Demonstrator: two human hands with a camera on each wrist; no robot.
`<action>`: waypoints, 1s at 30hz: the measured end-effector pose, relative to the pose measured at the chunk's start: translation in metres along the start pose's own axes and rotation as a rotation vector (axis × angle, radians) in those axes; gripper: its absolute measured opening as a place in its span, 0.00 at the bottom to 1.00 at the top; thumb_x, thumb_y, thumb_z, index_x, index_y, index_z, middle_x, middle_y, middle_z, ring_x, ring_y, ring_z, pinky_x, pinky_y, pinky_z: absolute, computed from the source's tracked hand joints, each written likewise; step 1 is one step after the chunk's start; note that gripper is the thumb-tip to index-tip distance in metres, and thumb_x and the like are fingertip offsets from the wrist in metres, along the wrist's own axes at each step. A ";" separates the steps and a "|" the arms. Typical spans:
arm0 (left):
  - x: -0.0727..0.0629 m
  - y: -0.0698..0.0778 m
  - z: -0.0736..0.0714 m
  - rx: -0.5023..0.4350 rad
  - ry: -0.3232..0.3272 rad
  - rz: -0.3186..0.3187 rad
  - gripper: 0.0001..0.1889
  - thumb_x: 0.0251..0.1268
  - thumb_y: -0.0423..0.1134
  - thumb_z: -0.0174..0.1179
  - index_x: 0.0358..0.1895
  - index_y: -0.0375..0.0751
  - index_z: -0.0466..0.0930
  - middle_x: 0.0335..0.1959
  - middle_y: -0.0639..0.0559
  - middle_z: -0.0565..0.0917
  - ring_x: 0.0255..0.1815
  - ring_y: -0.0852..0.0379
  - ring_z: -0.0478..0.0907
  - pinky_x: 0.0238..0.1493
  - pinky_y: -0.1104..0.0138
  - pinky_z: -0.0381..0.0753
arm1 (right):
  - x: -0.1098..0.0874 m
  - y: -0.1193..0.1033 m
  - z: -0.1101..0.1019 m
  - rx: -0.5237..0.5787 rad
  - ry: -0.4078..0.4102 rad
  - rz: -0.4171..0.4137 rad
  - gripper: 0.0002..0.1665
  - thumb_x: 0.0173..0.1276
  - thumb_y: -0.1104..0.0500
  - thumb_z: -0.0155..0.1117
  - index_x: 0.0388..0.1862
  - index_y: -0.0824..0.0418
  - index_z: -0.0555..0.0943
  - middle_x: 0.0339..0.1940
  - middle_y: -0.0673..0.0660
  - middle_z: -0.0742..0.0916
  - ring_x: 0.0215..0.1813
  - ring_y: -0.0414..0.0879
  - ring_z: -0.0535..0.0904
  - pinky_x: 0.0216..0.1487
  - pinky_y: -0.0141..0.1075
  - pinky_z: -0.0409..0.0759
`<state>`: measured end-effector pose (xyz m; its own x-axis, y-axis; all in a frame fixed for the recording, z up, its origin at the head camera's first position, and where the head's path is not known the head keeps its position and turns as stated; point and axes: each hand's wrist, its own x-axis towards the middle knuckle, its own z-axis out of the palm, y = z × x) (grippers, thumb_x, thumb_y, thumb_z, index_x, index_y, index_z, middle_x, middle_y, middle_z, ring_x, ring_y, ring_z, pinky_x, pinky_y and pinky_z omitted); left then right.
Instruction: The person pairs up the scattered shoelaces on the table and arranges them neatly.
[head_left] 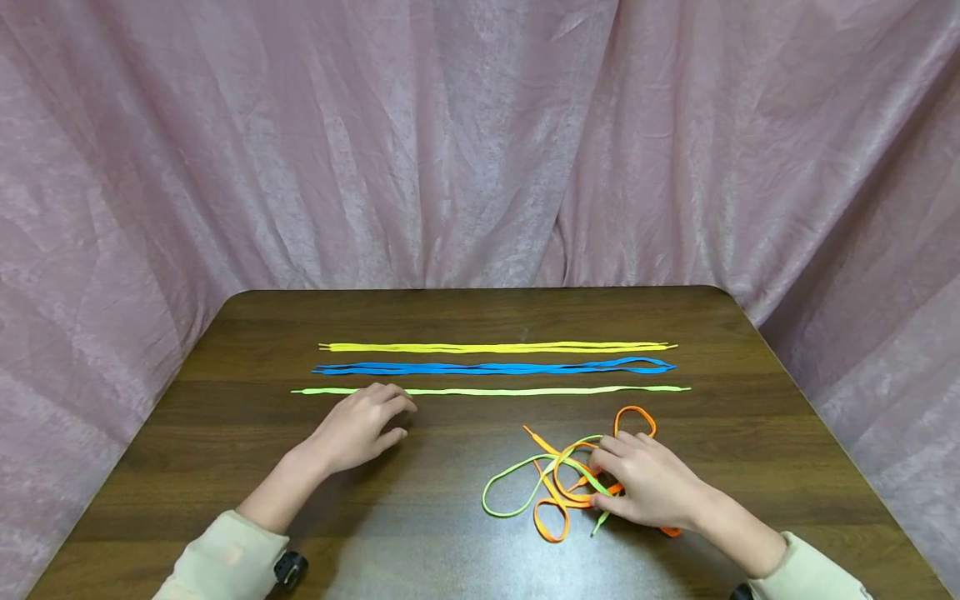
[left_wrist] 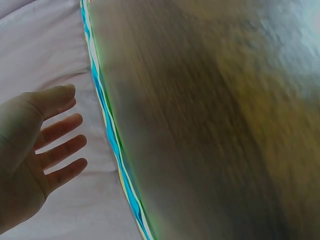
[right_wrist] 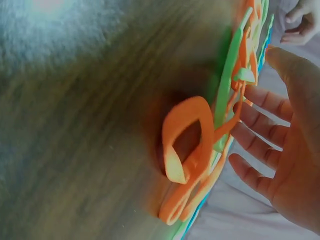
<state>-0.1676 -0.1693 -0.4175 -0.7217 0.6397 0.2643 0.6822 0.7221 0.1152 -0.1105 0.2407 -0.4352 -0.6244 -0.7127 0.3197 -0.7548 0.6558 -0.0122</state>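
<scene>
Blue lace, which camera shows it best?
The head view: the blue lace lies there at full length, unblocked, both ends visible. The left wrist view shows a slanting, edge-on stretch that runs out of frame. The right wrist view shows only thin slivers beyond the orange lace and green lace.

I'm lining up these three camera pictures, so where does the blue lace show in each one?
Head: mid-table, the blue lace lies between the yellow lace and the straight green lace.
Left wrist: left of centre, slanting from top edge to bottom edge.
Right wrist: only bits, upper right and bottom, right of centre.
Shared landmark: the left hand, at top right in the right wrist view.
</scene>
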 end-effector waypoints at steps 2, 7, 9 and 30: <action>0.002 0.002 0.000 -0.001 -0.001 0.004 0.14 0.52 0.40 0.66 0.44 0.46 0.80 0.46 0.55 0.78 0.48 0.53 0.75 0.48 0.60 0.75 | 0.000 -0.001 0.001 -0.004 -0.009 -0.009 0.18 0.46 0.43 0.71 0.28 0.47 0.74 0.27 0.39 0.71 0.32 0.34 0.65 0.34 0.32 0.65; 0.007 0.007 0.001 -0.002 -0.001 0.019 0.14 0.53 0.40 0.66 0.45 0.47 0.80 0.47 0.54 0.78 0.49 0.54 0.75 0.48 0.60 0.75 | 0.000 0.000 0.003 -0.019 -0.001 -0.048 0.17 0.43 0.51 0.73 0.27 0.48 0.73 0.26 0.39 0.70 0.32 0.36 0.65 0.34 0.31 0.64; 0.010 0.010 0.002 -0.002 0.000 0.029 0.15 0.53 0.40 0.66 0.45 0.47 0.80 0.47 0.54 0.78 0.49 0.54 0.74 0.48 0.61 0.75 | 0.001 0.001 0.002 -0.016 0.011 -0.062 0.16 0.43 0.55 0.73 0.27 0.49 0.73 0.27 0.40 0.72 0.32 0.37 0.67 0.33 0.30 0.65; 0.052 0.066 0.016 -0.034 -0.114 0.199 0.25 0.55 0.49 0.63 0.57 0.49 0.72 0.54 0.56 0.74 0.55 0.56 0.72 0.54 0.61 0.72 | 0.026 0.008 -0.040 -0.023 0.168 -0.084 0.13 0.48 0.64 0.67 0.32 0.52 0.77 0.31 0.43 0.78 0.33 0.40 0.71 0.34 0.34 0.69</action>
<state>-0.1620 -0.0841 -0.4114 -0.5795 0.7958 0.1758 0.8148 0.5703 0.1041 -0.1246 0.2376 -0.3897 -0.5159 -0.7147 0.4722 -0.7966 0.6030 0.0424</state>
